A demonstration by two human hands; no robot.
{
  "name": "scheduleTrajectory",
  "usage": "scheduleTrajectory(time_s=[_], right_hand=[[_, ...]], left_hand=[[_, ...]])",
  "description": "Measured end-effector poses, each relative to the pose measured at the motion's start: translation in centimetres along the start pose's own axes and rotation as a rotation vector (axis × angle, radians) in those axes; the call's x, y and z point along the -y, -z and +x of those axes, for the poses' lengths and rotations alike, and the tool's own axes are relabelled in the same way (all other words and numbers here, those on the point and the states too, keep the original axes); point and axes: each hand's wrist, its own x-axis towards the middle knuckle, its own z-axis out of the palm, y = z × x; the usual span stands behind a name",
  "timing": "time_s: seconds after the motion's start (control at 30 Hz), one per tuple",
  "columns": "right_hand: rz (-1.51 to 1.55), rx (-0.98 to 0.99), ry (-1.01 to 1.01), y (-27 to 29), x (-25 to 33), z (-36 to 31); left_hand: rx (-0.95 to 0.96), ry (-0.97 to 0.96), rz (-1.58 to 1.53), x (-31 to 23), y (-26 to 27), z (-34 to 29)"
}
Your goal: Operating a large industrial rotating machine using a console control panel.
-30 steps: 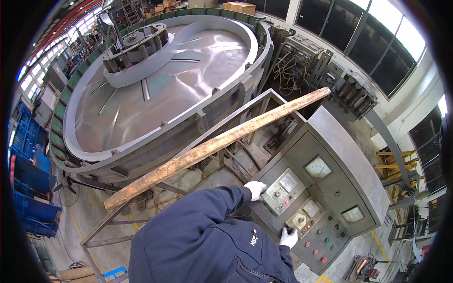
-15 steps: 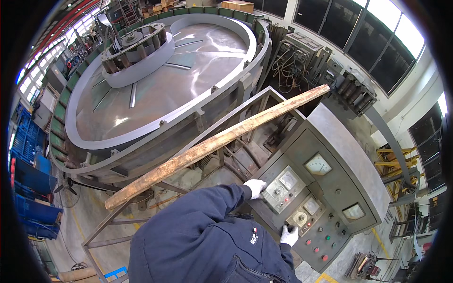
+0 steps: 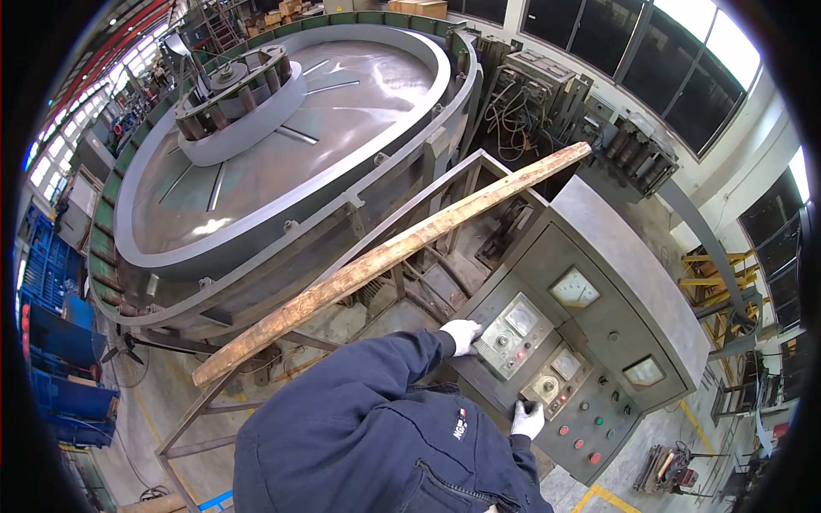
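- Slots [image 3: 217, 186] in a wide metal disc [image 3: 274, 192] swing clockwise from their positions a second ago, while both hands keep their places at a grey control cabinet [image 3: 599, 357].
- White-gloved, the left hand [image 3: 463, 336] rests at the left edge of the upper control box [image 3: 507, 336], its fingers slightly bent; whether it grips anything cannot be told.
- Also gloved in white, the right hand [image 3: 528, 419] sits apart from the left, fingertips at the near corner of the lower control box [image 3: 556, 382]; its hold, if any, cannot be told.
- Standing to the worker's right front, the cabinet carries a dial [image 3: 550, 387] on the lower box, two pale gauges [image 3: 574, 288] on its raised face, and red buttons [image 3: 594, 458] and green buttons [image 3: 599, 421] beyond the right hand.
- Across a metal frame [image 3: 376, 244] ahead of a navy jacket [image 3: 342, 419], a long wooden beam [image 3: 385, 259] lies at a slant between worker and disc.
- Around the disc's central hub [image 3: 228, 75] runs a grey band [image 3: 256, 128]; tangled cables [image 3: 513, 115] hang near dark windows [image 3: 599, 34].
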Motion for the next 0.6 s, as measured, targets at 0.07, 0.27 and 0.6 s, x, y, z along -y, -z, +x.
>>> scheduleTrajectory(time_s=[0.07,0.27,0.6], right_hand=[[-0.007,-0.004,0.003,0.04,0.10,-0.07],[0.016,0.000,-0.011,0.12,0.55,-0.07],[0.033,-0.006,-0.014,0.19,0.72,-0.13]], left_hand=[[0.007,0.007,0.008,-0.04,0.05,0.08],[0.001,0.009,0.017,0.05,-0.12,0.07],[-0.002,0.001,0.024,-0.16,0.03,0.04]])
